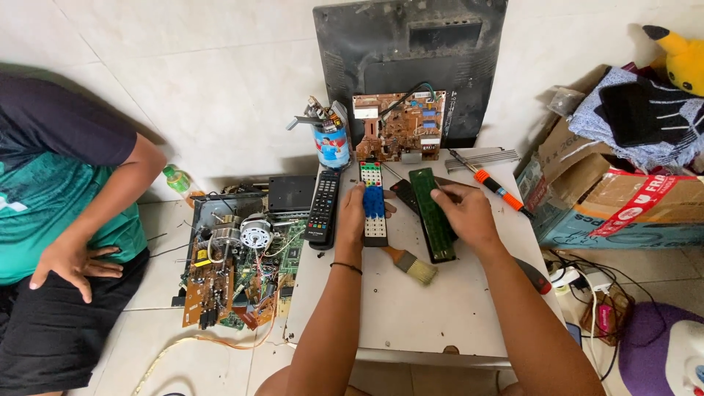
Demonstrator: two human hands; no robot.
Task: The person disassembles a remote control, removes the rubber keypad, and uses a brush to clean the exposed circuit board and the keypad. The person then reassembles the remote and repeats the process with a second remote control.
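Note:
My left hand (352, 214) is closed around a blue scrubber (374, 201) and presses it on a white remote control (375, 229) with coloured buttons, which lies on the small white table (411, 315). My right hand (463, 214) grips the upper end of a long green circuit board (431, 213). That board rests on a black remote shell (405, 193). A paintbrush (412, 267) with a wooden handle lies on the table between my forearms, just below both hands.
A black remote (323, 208) lies left of the white one. A cup of tools (330, 144), a brown circuit board (400, 128) and a black TV back cover (411, 51) stand behind. An orange-handled screwdriver (500, 191), cardboard box (609, 205), opened chassis (235, 268) and seated person (59, 220) surround the table.

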